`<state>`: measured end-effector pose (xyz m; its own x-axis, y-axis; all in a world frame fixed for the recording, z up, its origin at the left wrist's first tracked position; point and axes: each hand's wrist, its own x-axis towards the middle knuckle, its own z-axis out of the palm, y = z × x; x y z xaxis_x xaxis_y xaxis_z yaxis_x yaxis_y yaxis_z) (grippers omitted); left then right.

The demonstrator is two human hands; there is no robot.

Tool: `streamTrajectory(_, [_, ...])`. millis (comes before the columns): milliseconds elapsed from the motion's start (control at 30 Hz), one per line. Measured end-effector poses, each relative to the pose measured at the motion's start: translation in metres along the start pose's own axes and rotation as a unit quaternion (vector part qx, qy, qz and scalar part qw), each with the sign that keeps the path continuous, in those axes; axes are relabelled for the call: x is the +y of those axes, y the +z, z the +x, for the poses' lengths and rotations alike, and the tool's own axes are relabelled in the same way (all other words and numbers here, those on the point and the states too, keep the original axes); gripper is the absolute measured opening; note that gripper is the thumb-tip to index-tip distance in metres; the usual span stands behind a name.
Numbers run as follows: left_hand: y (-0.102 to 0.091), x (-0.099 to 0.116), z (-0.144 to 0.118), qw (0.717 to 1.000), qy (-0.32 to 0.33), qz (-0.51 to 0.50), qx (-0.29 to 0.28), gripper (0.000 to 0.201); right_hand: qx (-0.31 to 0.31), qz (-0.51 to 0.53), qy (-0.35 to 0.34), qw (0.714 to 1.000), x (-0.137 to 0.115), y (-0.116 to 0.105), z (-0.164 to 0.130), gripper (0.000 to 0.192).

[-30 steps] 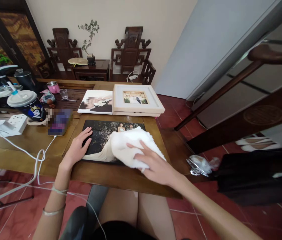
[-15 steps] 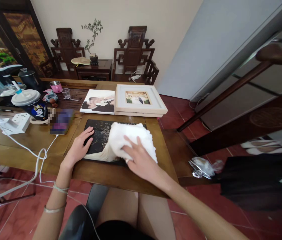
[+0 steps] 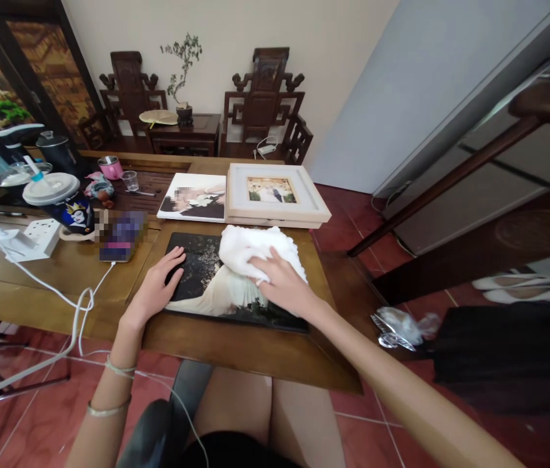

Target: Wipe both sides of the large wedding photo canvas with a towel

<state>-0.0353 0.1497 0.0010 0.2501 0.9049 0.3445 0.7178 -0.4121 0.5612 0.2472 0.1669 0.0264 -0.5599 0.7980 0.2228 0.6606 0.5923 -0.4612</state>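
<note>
My left hand (image 3: 157, 283) spread on photo (image 3: 229, 291), 9 o'clock; right hand (image 3: 282, 279) on cloth (image 3: 243, 248), 1 o'clock, grip unclear. Light strokes probably best.

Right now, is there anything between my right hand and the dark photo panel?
Yes, the white cloth: it lies under your right hand, over the far right part of the photo panel. Nothing visible separates your left hand from the panel; it rests on the left edge.
</note>
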Motion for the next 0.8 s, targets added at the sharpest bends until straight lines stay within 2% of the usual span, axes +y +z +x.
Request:
streamTrajectory(67, [0.0,0.001,0.0,1.0,-0.002,0.001,0.0,0.039,0.009,-0.007,0.019,1.0,0.0,0.003,0.01,0.034])
streamTrajectory(133, [0.0,0.001,0.0,1.0,-0.005,0.002,0.001,0.039,0.001,-0.022,0.02,1.0,-0.01,0.008,0.01,0.037])
streamTrajectory(300, [0.0,0.001,0.0,1.0,-0.014,0.003,-0.008,0.042,-0.08,0.023,-0.048,0.995,-0.06,0.022,-0.029,0.05])
streamTrajectory(400, [0.0,0.001,0.0,1.0,-0.013,0.002,-0.012,0.042,-0.128,0.06,-0.107,0.984,-0.077,0.022,-0.05,0.054])
streamTrajectory(500, [0.0,0.001,0.0,1.0,-0.008,0.001,-0.013,0.043,-0.145,0.066,-0.139,0.977,-0.071,0.015,-0.055,0.052])
streamTrajectory(567, [0.0,0.0,0.0,1.0,-0.008,0.002,-0.015,0.043,-0.135,0.056,-0.128,0.981,-0.057,0.009,-0.049,0.048])
streamTrajectory(700, [0.001,-0.001,0.0,1.0,-0.009,0.0,-0.016,0.043,-0.084,0.014,-0.067,0.994,-0.029,0.004,-0.022,0.047])
streamTrajectory(800, [0.001,0.0,0.0,1.0,-0.01,-0.01,-0.016,0.044,-0.075,-0.033,0.01,0.997,-0.025,0.01,0.008,0.046])
